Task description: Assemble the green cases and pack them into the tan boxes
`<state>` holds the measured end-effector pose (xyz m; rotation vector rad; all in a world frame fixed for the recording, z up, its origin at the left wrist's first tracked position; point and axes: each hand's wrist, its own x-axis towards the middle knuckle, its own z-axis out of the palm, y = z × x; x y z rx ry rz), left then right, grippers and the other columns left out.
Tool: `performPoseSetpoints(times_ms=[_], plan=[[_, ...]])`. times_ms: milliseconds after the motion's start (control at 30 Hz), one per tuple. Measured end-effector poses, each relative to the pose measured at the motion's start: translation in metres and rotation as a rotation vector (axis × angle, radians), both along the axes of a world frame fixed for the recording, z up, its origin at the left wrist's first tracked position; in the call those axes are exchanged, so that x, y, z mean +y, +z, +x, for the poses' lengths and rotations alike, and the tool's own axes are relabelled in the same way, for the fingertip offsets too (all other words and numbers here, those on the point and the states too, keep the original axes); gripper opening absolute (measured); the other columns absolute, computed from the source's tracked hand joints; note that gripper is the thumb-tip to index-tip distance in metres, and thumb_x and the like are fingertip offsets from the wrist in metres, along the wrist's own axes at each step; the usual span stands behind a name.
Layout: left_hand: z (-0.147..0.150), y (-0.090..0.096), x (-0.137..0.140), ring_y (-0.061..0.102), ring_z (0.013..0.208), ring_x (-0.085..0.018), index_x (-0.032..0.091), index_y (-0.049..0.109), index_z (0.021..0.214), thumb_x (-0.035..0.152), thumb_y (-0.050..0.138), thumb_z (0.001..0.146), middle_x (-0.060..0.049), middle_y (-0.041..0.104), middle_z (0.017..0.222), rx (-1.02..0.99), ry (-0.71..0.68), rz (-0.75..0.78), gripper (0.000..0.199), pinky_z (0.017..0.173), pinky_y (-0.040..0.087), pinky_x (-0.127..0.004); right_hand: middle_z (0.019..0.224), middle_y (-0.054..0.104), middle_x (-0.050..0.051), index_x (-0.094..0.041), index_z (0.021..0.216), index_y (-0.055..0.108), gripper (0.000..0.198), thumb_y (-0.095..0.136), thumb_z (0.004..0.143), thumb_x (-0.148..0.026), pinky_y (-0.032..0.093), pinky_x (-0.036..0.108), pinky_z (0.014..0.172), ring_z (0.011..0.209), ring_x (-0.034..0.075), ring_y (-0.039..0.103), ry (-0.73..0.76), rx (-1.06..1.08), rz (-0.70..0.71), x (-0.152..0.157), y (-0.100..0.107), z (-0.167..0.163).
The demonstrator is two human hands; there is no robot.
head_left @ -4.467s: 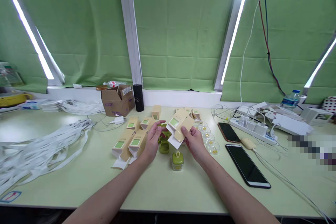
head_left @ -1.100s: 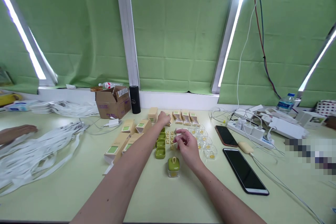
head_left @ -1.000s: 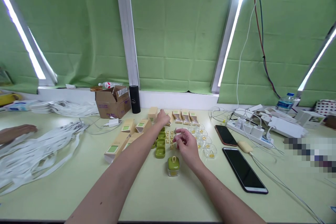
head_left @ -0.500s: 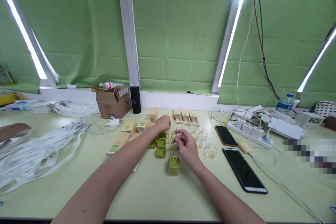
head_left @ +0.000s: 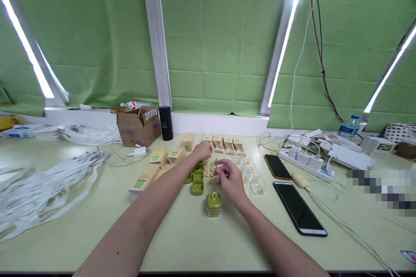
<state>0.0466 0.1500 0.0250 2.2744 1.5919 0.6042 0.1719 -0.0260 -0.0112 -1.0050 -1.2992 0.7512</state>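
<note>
My left hand (head_left: 203, 150) reaches over the green square pieces, its fingers curled beside the leftmost small carton (head_left: 207, 138) in the back row; what they hold, if anything, is hidden. My right hand (head_left: 230, 178) hovers by the small yellow pieces (head_left: 212, 169), thumb and index finger apart and nothing visible between them. Green square lids (head_left: 197, 188) lie left of the yellow pieces, partly behind my left forearm. Nearer me stands a small clear jar with a green looped lid (head_left: 213, 204). Clear cups (head_left: 258, 188) with yellow bits sit right of my right hand.
Cream cartons (head_left: 143, 179) with green labels lie to the left, near a cardboard box (head_left: 139, 127) and a black bottle (head_left: 166, 123). White straps (head_left: 55, 190) spread at far left. Two phones (head_left: 299, 208) (head_left: 277, 167) and a cabled power strip (head_left: 305, 164) are at right.
The view has shifted slightly, so everything sits a little further left. Both hands keep nearly the same places over the table. The other person's hand at far left has gone out of view.
</note>
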Motion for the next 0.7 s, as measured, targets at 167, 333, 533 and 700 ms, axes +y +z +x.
performPoseSetpoints(times_ms=[167, 333, 533, 700], plan=[[-0.013, 0.006, -0.009, 0.069, 0.124, -0.028, 0.024, 0.080, 0.110, 0.018, 0.070, 0.091, -0.009, 0.077, 0.125, -0.030, -0.072, 0.013, 0.023, 0.111, 0.052, -0.037, 0.079, 0.074, 0.002, -0.023, 0.111, 0.068, 0.024, 0.065, 0.090, -0.037, 0.049, 0.030, 0.060, 0.064, 0.019, 0.062, -0.013, -0.016, 0.014, 0.001, 0.000, 0.001], [-0.029, 0.021, -0.052, 0.073, 0.117, -0.027, 0.021, 0.081, 0.115, 0.014, 0.057, 0.090, -0.008, 0.080, 0.121, -0.112, -0.146, 0.022, 0.036, 0.103, 0.055, -0.034, 0.080, 0.076, 0.003, -0.023, 0.110, 0.067, 0.026, 0.065, 0.092, -0.041, 0.050, 0.030, 0.060, 0.065, 0.019, 0.064, -0.048, 0.005, 0.012, 0.001, 0.002, 0.003], [-0.063, 0.030, -0.129, 0.067, 0.117, -0.028, 0.031, 0.079, 0.116, 0.009, 0.062, 0.077, -0.005, 0.076, 0.116, -0.041, -0.398, -0.086, 0.048, 0.104, 0.051, -0.036, 0.080, 0.075, 0.004, -0.022, 0.109, 0.067, 0.027, 0.065, 0.092, -0.043, 0.052, 0.031, 0.063, 0.073, 0.021, 0.071, -0.149, 0.065, 0.031, 0.002, 0.003, 0.008], [-0.074, 0.025, -0.163, 0.057, 0.122, -0.029, 0.042, 0.070, 0.133, 0.015, 0.072, 0.072, -0.005, 0.061, 0.127, 0.115, -0.568, -0.219, 0.066, 0.105, 0.048, -0.037, 0.079, 0.074, 0.002, -0.023, 0.109, 0.066, 0.027, 0.064, 0.091, -0.043, 0.051, 0.031, 0.062, 0.069, 0.020, 0.068, -0.198, 0.094, 0.040, 0.003, 0.004, 0.011]])
